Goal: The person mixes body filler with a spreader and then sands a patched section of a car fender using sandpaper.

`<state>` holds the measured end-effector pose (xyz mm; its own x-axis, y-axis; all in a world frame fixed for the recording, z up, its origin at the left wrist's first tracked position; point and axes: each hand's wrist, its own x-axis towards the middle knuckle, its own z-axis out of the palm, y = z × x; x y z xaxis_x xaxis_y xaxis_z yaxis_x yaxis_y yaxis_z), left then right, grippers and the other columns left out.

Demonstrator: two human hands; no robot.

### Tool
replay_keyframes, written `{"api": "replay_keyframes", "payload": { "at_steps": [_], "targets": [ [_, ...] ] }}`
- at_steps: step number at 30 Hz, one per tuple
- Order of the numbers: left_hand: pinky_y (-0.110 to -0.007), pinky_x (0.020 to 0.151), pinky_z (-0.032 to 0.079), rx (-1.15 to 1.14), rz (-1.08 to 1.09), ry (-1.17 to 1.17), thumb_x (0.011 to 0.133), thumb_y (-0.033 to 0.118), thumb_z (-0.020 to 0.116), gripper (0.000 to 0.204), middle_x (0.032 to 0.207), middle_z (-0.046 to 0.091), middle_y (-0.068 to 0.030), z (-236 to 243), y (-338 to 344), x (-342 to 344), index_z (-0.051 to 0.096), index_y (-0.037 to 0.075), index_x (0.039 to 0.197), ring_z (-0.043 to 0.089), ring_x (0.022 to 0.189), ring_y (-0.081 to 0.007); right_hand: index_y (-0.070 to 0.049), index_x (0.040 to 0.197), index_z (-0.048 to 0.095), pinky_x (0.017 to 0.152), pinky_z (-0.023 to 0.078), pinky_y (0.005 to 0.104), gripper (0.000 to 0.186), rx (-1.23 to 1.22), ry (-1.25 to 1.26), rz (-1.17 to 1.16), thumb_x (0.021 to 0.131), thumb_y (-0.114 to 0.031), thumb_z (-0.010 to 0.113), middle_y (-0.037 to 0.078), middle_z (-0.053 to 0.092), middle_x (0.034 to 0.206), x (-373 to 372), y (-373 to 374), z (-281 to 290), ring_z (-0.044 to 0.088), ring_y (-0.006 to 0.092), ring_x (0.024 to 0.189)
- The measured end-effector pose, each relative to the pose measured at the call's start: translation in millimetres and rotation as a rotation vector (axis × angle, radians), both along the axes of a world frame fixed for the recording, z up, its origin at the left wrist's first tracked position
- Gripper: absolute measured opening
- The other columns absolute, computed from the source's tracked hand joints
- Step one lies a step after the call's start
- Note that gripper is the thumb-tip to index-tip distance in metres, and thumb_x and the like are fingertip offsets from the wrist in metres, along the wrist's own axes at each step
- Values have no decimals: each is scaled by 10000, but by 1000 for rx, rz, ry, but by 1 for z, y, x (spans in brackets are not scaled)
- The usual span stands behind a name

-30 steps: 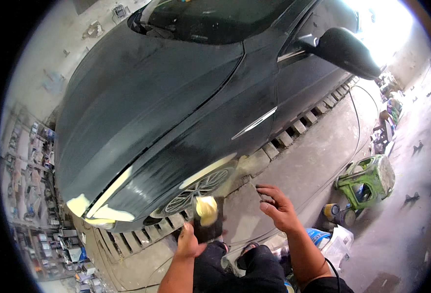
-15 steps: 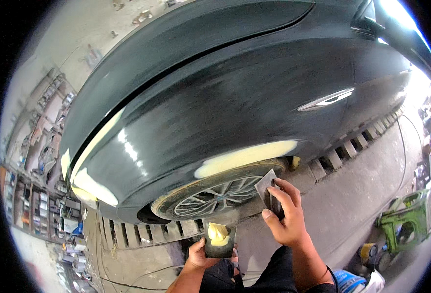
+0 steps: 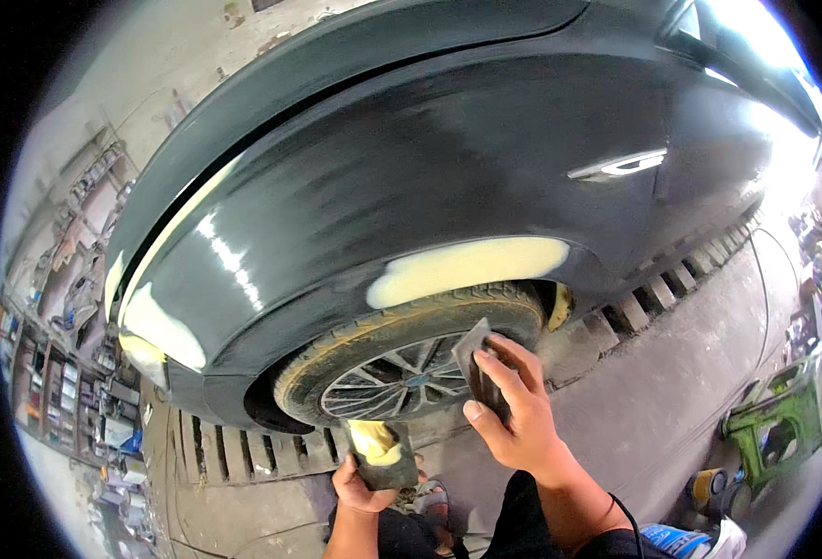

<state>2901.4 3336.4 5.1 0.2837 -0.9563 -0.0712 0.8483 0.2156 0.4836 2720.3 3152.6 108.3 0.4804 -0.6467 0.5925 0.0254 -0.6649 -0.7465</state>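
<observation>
My left hand [image 3: 360, 484] grips a dark board [image 3: 387, 470] with a mound of pale yellow paste [image 3: 373, 438] on it, below the car's front wheel [image 3: 415, 380]. My right hand [image 3: 509, 401] holds a flat grey spreader [image 3: 476, 349] upright in front of the tyre. The dark grey car [image 3: 411, 149] fills the upper middle, with a long pale yellow patch [image 3: 467, 270] over the wheel arch and more patches [image 3: 159, 326] at the front corner.
Shelves with containers [image 3: 47, 391] stand at the left. A slotted grate [image 3: 672, 284] runs under the car. At the right are a green plastic stool [image 3: 774, 438], cans [image 3: 709, 484], a blue-white bag [image 3: 672, 538], assorted clutter and cables on the concrete floor [image 3: 606, 419].
My view has turned toward the fender and wheel. The spreader and my right hand have risen higher against the tyre, and the paste board sits a little farther left than half a second ago.
</observation>
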Motion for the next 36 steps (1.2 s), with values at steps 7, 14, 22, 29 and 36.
{"api": "replay_keyframes", "payload": {
  "at_steps": [7,14,22,29,36],
  "targets": [
    [-679,776,473,-131,-245,-55,830,562,594,852,1452,347,-289,-4,-1,-9,355,11,1434,599,1037,-490,47,1381,397,1027,405,381,549,976,-582,754,948,-261,534,208,563,1296,-5,5,-39,552,257,1188],
    [-613,803,468,-109,-338,-130,774,627,596,993,1187,550,-316,5,-4,-17,333,-80,1420,597,1025,-454,45,1399,385,1036,401,378,555,1029,-628,889,985,-309,495,214,544,1323,11,14,-55,544,254,1200],
    [-644,810,405,-271,-306,-97,866,518,494,839,1253,579,-250,18,21,0,334,-92,1419,585,1082,-439,103,1471,169,1157,129,538,711,-388,-62,-577,980,-346,418,336,129,1531,21,-101,-36,121,489,1430],
    [-640,767,469,-161,-328,-187,925,473,522,723,1062,670,-264,-23,60,65,426,-104,1350,657,1008,-396,86,1456,247,1093,76,707,875,-622,-247,-639,920,-585,417,370,238,1478,145,-66,-7,109,535,1414],
    [-635,741,483,-39,-383,-286,933,467,503,704,1051,666,-278,-2,35,103,441,-111,1329,668,969,-396,-109,1242,588,1048,223,637,709,-802,-74,-585,799,-658,506,93,501,1347,157,-62,-8,415,321,1273]
  ]
}}
